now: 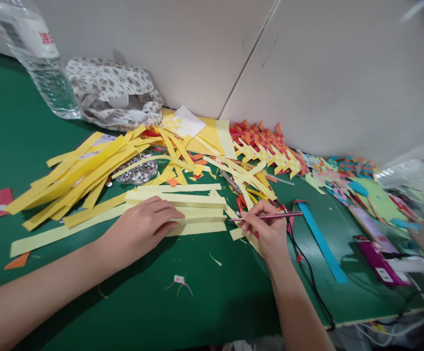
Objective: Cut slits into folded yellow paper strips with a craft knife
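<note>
Pressed down on a creased pale yellow paper (201, 226) is my left hand (144, 226), its fingers together and its thumb close beside them, holding the paper against the table. In my right hand (266, 226) a slim purple pen-like tool (285, 215) is pinched between thumb and fingers. The tool lies nearly level, its thin point just at the paper's right edge; I cannot tell whether it touches. Several pale yellow strips (66, 229) lie around the left hand. Red-handled scissors (240, 202) lie partly hidden just beyond the right hand.
A pile of yellow strips (87, 170) lies left, near a clear bead case (139, 168). Behind stand a water bottle (47, 73) and a patterned cloth pouch (113, 92). Woven paper fish (263, 141) line the wall. At right are a blue strip (323, 243), a magenta device (382, 263) and a black cable (312, 282).
</note>
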`<move>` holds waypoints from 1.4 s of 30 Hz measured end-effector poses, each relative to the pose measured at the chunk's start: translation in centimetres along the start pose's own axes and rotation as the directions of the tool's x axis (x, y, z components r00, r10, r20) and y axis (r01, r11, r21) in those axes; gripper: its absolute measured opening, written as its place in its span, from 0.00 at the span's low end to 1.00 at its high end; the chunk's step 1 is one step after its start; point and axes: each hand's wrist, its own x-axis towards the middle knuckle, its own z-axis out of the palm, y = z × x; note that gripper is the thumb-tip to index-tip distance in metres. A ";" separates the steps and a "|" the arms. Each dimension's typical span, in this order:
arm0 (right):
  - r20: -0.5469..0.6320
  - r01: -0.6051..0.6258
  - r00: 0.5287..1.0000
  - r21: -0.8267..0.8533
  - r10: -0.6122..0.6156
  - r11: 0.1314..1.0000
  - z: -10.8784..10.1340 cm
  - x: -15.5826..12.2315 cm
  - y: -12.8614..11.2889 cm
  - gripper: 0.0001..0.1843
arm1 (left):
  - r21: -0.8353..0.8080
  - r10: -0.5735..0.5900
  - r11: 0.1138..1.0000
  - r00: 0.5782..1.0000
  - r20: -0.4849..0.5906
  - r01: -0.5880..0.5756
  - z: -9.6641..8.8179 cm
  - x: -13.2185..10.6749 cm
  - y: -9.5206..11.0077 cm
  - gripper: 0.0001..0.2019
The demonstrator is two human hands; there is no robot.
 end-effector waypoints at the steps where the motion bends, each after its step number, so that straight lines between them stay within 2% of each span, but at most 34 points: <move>1: -0.009 0.003 1.000 -0.015 -0.004 1.000 -0.1 0.0 0.0 0.16 | 0.002 0.001 1.000 1.000 -0.003 -0.001 0.0 0.0 0.0 0.10; 10: -0.068 -0.001 0.998 -0.054 -0.002 0.999 -0.2 0.2 -0.1 0.14 | -0.001 -0.005 1.000 1.000 0.000 0.005 0.0 0.1 0.0 0.10; 13: -0.183 0.061 0.981 -0.035 -0.067 0.998 -0.5 0.2 -0.3 0.13 | -0.010 -0.004 1.000 1.000 -0.004 0.004 0.0 0.1 0.0 0.10; 15: -0.216 0.130 0.969 0.050 -0.117 0.990 -0.4 0.2 -0.6 0.12 | -0.012 -0.004 1.000 1.000 -0.002 0.004 -0.1 0.1 0.0 0.10; 17: -0.152 0.135 0.982 0.154 -0.111 0.979 0.0 0.0 -0.8 0.13 | -0.012 -0.005 1.000 1.000 0.000 0.005 -0.1 0.1 0.0 0.10; 20: 0.074 -0.001 0.997 0.168 -0.011 0.986 1.5 -0.4 -1.0 0.15 | -0.014 -0.002 1.000 1.000 0.002 0.002 -0.1 0.1 0.0 0.10; 22: 0.189 -0.078 0.980 0.108 0.056 0.991 2.8 -0.8 -1.0 0.15 | -0.010 0.004 1.000 1.000 0.000 -0.004 -0.1 0.2 0.0 0.10; 26: 0.288 -0.163 0.948 0.064 0.138 0.985 4.5 -1.3 -0.8 0.16 | 0.001 0.008 1.000 1.000 -0.004 -0.008 -0.1 0.3 0.0 0.10; 32: 0.286 -0.185 0.944 0.040 0.166 0.982 4.8 -1.5 -0.9 0.16 | 0.002 0.013 1.000 1.000 0.008 -0.013 -0.1 0.2 0.0 0.10; 42: 0.150 -0.112 0.983 0.023 0.107 0.993 2.9 -1.0 -0.8 0.17 | 0.004 0.013 1.000 1.000 -0.008 -0.013 -0.1 0.2 0.1 0.10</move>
